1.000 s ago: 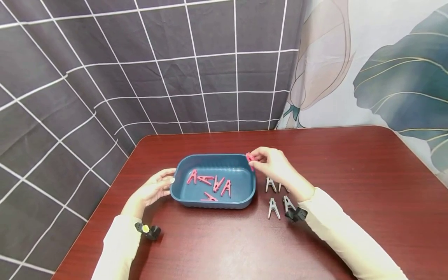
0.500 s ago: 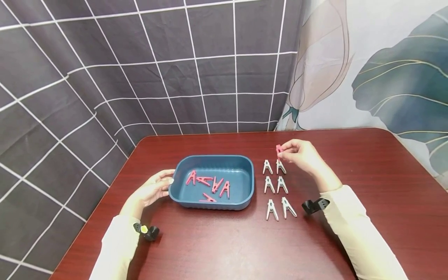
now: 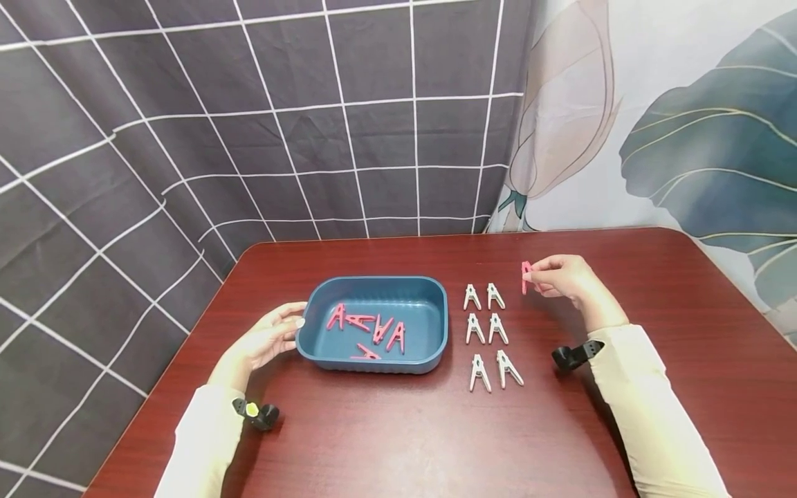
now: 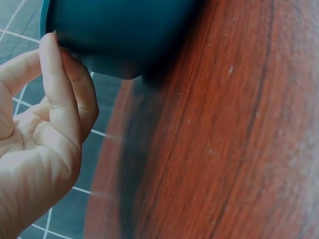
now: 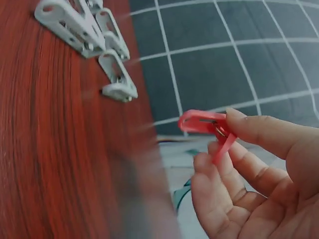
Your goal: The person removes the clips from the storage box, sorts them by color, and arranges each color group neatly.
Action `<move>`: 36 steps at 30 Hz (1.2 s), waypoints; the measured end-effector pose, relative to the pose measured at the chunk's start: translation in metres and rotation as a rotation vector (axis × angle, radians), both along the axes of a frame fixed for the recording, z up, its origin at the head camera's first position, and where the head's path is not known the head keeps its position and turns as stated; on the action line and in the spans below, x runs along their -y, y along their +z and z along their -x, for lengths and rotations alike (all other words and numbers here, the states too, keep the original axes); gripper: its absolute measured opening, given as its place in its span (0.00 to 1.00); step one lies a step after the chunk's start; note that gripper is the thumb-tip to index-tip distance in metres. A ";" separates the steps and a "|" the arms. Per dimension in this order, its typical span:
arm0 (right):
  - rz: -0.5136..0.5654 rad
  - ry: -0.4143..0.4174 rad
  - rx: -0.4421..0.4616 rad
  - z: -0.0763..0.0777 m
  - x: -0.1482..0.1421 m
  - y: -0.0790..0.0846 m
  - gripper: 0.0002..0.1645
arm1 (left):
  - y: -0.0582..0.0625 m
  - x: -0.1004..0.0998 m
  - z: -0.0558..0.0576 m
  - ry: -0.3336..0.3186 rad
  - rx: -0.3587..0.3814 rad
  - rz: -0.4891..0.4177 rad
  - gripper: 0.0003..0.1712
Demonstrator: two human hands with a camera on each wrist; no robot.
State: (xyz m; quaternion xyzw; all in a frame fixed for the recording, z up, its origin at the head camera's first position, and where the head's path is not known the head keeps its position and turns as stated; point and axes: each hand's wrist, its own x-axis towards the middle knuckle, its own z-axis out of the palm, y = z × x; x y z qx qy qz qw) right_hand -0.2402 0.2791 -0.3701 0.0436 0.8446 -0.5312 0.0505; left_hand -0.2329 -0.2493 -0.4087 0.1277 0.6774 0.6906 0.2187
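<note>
1 pink peg (image 5: 202,128): pinching it w/ R hand (image 3: 566,277) above desk (image 3: 398,429), toward far edge, R of 6 grey pegs (image 3: 495,321); holding blue bin (image 3: 373,364) w/ L hand (image 3: 270,335), 5 more pink pegs (image 3: 358,320) inside. Prob. laying out; likely needing to lower it, then let go.

One pink clothespin (image 5: 199,127) held — five others (image 3: 398,328) in the tub (image 3: 373,364).

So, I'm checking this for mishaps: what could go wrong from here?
The right hand has just a pinch on the pink peg, which might slip or twist. The white pegs sit close by and could get knocked. The left hand touches the tray, so a nudge might shift it.
</note>
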 end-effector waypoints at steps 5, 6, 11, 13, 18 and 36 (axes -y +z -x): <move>-0.020 0.006 0.087 0.005 -0.012 -0.010 0.27 | 0.000 0.001 0.000 -0.006 0.004 -0.011 0.19; -0.014 0.010 0.103 0.006 -0.013 -0.012 0.26 | 0.000 0.001 0.000 -0.007 0.004 -0.015 0.19; 0.029 0.037 0.167 0.010 -0.016 -0.016 0.24 | 0.004 0.003 0.001 -0.005 0.024 -0.038 0.20; 0.024 0.043 0.175 0.010 -0.017 -0.017 0.24 | 0.005 0.003 0.000 -0.004 0.034 -0.039 0.19; -0.013 0.043 0.161 0.012 -0.018 -0.019 0.25 | 0.007 0.004 0.001 -0.019 0.031 -0.044 0.20; -0.171 0.042 0.051 0.006 -0.001 0.002 0.24 | 0.005 0.000 0.001 0.016 0.034 0.043 0.18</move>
